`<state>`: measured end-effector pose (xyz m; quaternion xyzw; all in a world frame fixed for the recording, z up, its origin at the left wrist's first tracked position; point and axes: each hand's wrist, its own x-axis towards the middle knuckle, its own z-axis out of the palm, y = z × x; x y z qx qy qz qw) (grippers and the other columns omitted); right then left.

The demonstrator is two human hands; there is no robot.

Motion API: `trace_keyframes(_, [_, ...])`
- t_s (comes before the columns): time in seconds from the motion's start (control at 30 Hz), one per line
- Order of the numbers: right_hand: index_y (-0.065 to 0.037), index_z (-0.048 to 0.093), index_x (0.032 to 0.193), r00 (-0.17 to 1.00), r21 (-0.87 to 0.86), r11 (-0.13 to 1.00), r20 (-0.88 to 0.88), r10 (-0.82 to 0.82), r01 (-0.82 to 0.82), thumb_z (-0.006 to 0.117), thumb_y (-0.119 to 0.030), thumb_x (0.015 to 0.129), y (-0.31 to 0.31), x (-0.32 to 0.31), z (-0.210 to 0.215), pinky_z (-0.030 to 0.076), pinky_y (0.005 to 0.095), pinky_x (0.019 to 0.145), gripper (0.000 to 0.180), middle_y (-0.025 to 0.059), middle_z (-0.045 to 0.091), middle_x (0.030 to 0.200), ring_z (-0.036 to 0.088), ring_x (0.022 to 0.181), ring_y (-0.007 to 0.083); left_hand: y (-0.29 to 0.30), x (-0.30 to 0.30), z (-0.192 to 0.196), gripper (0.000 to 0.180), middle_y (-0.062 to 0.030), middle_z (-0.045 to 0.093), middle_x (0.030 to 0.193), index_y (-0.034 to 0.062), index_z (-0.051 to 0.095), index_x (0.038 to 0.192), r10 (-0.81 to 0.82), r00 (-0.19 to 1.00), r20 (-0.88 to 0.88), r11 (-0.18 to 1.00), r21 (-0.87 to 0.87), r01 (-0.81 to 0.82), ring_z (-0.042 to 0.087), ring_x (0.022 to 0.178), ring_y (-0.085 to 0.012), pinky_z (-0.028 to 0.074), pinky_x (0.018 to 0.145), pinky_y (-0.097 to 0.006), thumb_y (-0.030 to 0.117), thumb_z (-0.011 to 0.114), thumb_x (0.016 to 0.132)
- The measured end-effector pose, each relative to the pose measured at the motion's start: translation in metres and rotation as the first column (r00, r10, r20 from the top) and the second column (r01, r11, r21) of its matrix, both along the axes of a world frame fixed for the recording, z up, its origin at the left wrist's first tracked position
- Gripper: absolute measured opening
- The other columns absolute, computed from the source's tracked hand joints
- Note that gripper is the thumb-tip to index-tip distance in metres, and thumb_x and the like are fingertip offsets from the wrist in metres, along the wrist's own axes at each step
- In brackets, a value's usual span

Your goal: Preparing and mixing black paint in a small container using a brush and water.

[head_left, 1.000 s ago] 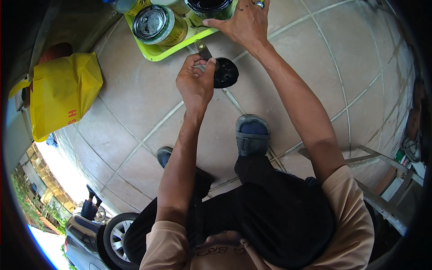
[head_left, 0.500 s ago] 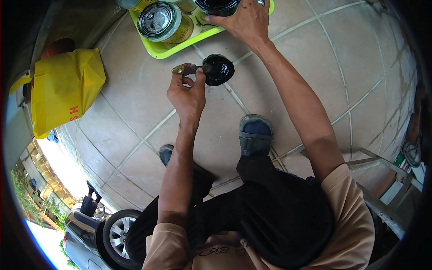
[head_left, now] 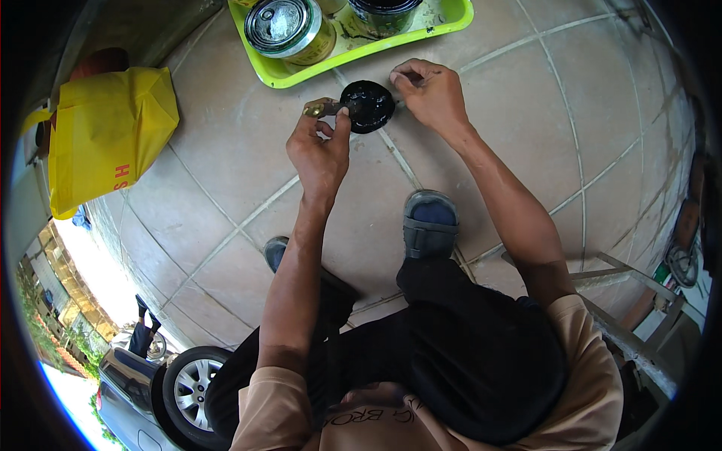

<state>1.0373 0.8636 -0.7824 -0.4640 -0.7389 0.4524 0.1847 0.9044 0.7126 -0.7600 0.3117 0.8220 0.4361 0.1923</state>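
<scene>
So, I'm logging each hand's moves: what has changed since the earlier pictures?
The right hand has left the dark-topped can in the green tray and come back toward the person, beside the black disc. The handle in the left hand has swung since the first picture to point left. That hold and the yellow bag stay as they were.

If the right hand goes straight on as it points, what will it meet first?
Likely the green tray, at its near rim; the right hand might pass above, since height is unclear.
</scene>
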Motion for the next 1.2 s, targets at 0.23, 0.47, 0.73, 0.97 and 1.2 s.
trace_keyframes(0.23, [-0.006, 0.077, 0.089, 0.996, -0.116, 0.993, 0.076, 0.038, -0.029, 0.069, -0.019, 0.084, 0.001, -0.005, -0.009, 0.056, 0.0339, 0.071, 0.016, 0.0107, 0.076, 0.081, 0.072, 0.071, 0.0236, -0.007, 0.005, 0.003, 0.018, -0.0058, 0.072, 0.088, -0.0002, 0.07, 0.102, -0.06, 0.997, 0.045, 0.995, 0.085, 0.055, 0.05, 0.063, -0.007, 0.045, 0.053, -0.023, 0.002, 0.077, 0.086])
trace_keyframes(0.47, [-0.003, 0.075, 0.095, 0.985, -0.061, 0.985, -0.06, -0.162, 0.158, 0.074, -0.022, 0.082, -0.006, -0.002, 0.003, 0.056, 0.0393, 0.078, 0.023, 0.0132, 0.075, 0.091, 0.072, 0.086, 0.0287, -0.015, 0.002, 0.006, 0.021, -0.0052, 0.071, 0.09, -0.0008, 0.066, 0.103, 0.058, 0.992, 0.116, 0.99, 0.119, -0.072, 0.051, 0.065, -0.0061, 0.046, 0.054, -0.022, 0.002, 0.076, 0.085])
trace_keyframes(0.73, [0.009, 0.048, 0.136, 0.959, 0.657, 0.753, 0.187, -0.213, 0.04, 0.086, -0.065, 0.067, 0.032, -0.029, 0.011, 0.017, 0.0617, 0.121, 0.108, 0.0289, 0.054, 0.139, 0.029, 0.147, 0.0482, -0.018, 0.005, 0.002, 0.019, -0.0042, 0.071, 0.089, -0.0006, 0.065, 0.102, 0.137, 0.98, 0.143, 0.983, 0.101, -0.153, 0.051, 0.065, -0.0055, 0.045, 0.056, -0.022, 0.004, 0.075, 0.086])
trace_keyframes(0.97, [0.01, 0.037, 0.143, 0.952, 0.609, 0.784, 0.151, -0.268, 0.124, 0.086, -0.069, 0.062, 0.052, -0.059, -0.007, 0.01, 0.0624, 0.122, 0.123, 0.0323, 0.052, 0.139, 0.034, 0.146, 0.0435, -0.015, 0.011, -0.001, 0.017, -0.0026, 0.069, 0.091, 0.0003, 0.066, 0.103, 0.192, 0.954, 0.23, 0.968, 0.116, -0.223, 0.053, 0.062, -0.003, 0.043, 0.056, -0.02, 0.005, 0.075, 0.088])
trace_keyframes(1.2, [0.003, 0.036, 0.143, 0.958, 0.662, 0.741, 0.125, -0.257, 0.112, 0.094, -0.049, 0.061, 0.056, -0.048, 0.009, 0.027, 0.0604, 0.119, 0.113, 0.0253, 0.059, 0.133, 0.05, 0.136, 0.0373, -0.02, 0.01, 0.0, 0.02, -0.0055, 0.07, 0.091, -0.0035, 0.065, 0.104, 0.218, 0.935, 0.278, 0.964, 0.087, -0.251, 0.052, 0.06, -0.0026, 0.043, 0.055, -0.02, 0.003, 0.073, 0.088])
